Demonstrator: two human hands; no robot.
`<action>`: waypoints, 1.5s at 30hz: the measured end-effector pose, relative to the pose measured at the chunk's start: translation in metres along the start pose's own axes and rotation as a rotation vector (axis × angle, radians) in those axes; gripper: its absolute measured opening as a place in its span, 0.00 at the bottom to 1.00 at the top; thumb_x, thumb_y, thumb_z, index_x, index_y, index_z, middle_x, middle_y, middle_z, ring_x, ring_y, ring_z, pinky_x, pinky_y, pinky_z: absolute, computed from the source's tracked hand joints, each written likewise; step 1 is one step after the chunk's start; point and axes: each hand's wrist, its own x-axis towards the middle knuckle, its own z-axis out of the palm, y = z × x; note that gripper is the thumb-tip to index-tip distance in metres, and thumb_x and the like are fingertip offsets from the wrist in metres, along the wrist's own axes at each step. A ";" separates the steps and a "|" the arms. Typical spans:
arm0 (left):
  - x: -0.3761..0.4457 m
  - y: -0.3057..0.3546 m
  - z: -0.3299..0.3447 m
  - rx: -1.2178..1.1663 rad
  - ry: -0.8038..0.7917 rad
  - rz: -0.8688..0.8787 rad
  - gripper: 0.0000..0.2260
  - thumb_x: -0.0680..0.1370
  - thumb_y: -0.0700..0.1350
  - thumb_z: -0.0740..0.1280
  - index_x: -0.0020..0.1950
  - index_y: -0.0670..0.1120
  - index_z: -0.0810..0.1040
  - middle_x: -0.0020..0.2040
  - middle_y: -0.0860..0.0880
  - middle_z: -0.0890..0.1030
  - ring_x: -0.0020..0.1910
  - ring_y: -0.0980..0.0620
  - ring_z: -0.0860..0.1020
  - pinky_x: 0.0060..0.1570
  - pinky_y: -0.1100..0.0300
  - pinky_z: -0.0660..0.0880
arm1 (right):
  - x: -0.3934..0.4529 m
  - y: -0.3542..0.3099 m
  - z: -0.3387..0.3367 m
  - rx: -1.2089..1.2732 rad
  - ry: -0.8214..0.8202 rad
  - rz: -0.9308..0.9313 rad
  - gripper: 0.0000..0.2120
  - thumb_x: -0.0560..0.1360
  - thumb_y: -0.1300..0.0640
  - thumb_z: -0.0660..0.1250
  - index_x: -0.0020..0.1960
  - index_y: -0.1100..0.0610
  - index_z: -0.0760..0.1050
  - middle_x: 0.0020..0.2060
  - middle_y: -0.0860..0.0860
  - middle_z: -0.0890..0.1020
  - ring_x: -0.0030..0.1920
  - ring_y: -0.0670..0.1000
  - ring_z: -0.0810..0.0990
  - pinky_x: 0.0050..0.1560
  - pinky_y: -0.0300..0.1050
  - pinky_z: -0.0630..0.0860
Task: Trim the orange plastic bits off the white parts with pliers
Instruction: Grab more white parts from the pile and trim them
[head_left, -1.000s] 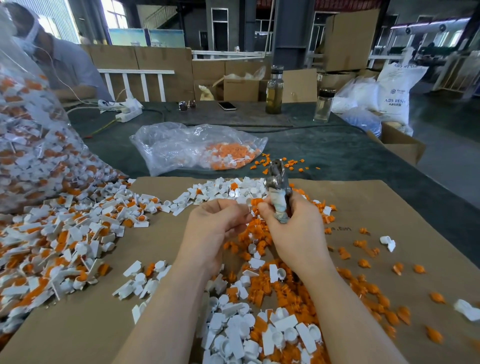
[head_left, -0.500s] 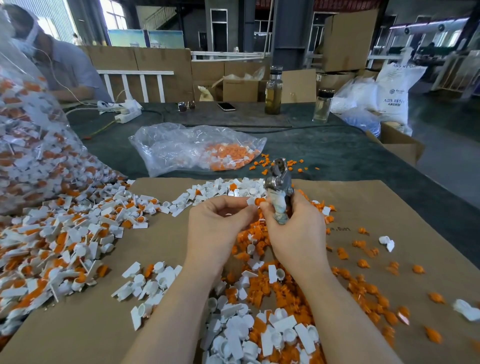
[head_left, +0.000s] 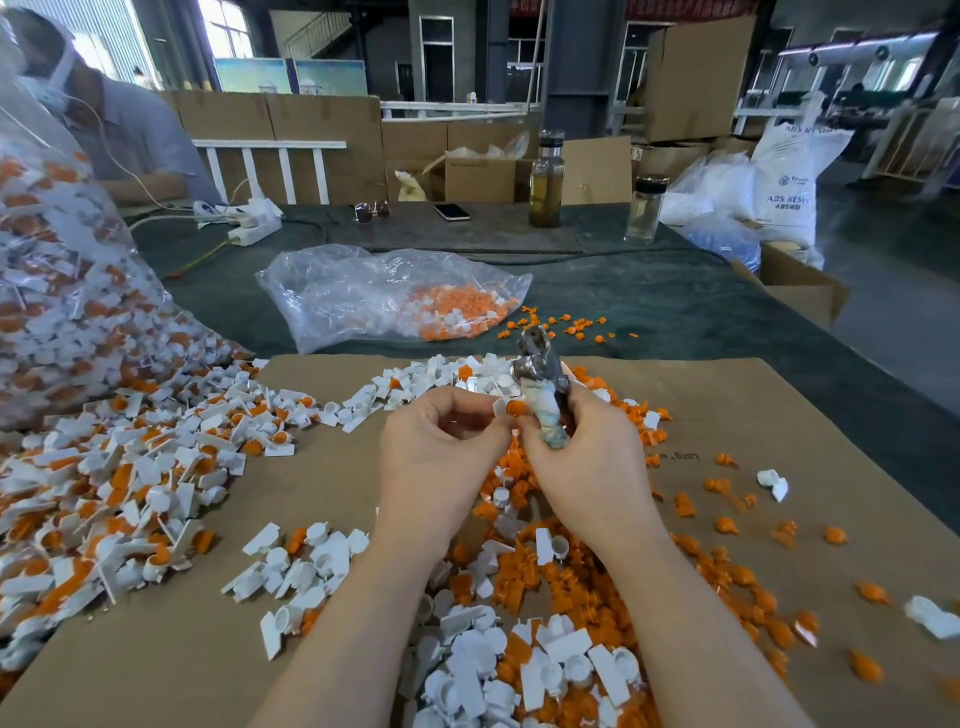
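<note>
Cardboard sheet (head_left: 208, 649): two hands, one pliers (head_left: 540, 384).

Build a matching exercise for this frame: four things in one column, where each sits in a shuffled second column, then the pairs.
Things:
1. metal pliers with cloth-wrapped handles
2. small white part with an orange bit
3. clear plastic bag of orange and white pieces
4. black smartphone

Places:
A. lying on the green table beyond the cardboard
B. gripped in the right hand
C. far table edge, beside sunglasses
D. pinched by the left hand

Pairs: 1-B, 2-D, 3-A, 4-C
</note>
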 end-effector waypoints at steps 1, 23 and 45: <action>0.001 0.000 0.000 0.004 0.014 -0.009 0.06 0.70 0.42 0.78 0.39 0.51 0.84 0.35 0.53 0.85 0.34 0.58 0.81 0.37 0.62 0.80 | 0.000 0.000 0.000 0.012 -0.013 0.002 0.04 0.75 0.54 0.69 0.47 0.48 0.74 0.34 0.41 0.77 0.34 0.42 0.76 0.33 0.35 0.66; 0.012 -0.006 -0.015 -0.309 -0.052 0.017 0.01 0.75 0.40 0.73 0.45 0.46 0.82 0.39 0.50 0.85 0.40 0.55 0.83 0.43 0.64 0.79 | -0.001 -0.003 -0.020 0.117 -0.426 0.048 0.07 0.73 0.54 0.71 0.50 0.50 0.77 0.43 0.48 0.81 0.42 0.50 0.80 0.48 0.58 0.79; 0.013 -0.006 -0.018 -0.430 -0.131 0.015 0.09 0.67 0.47 0.74 0.44 0.46 0.82 0.40 0.49 0.84 0.41 0.54 0.81 0.43 0.65 0.78 | -0.003 0.001 -0.008 -0.088 -0.395 -0.034 0.04 0.75 0.58 0.64 0.47 0.50 0.74 0.37 0.47 0.78 0.36 0.48 0.77 0.36 0.48 0.78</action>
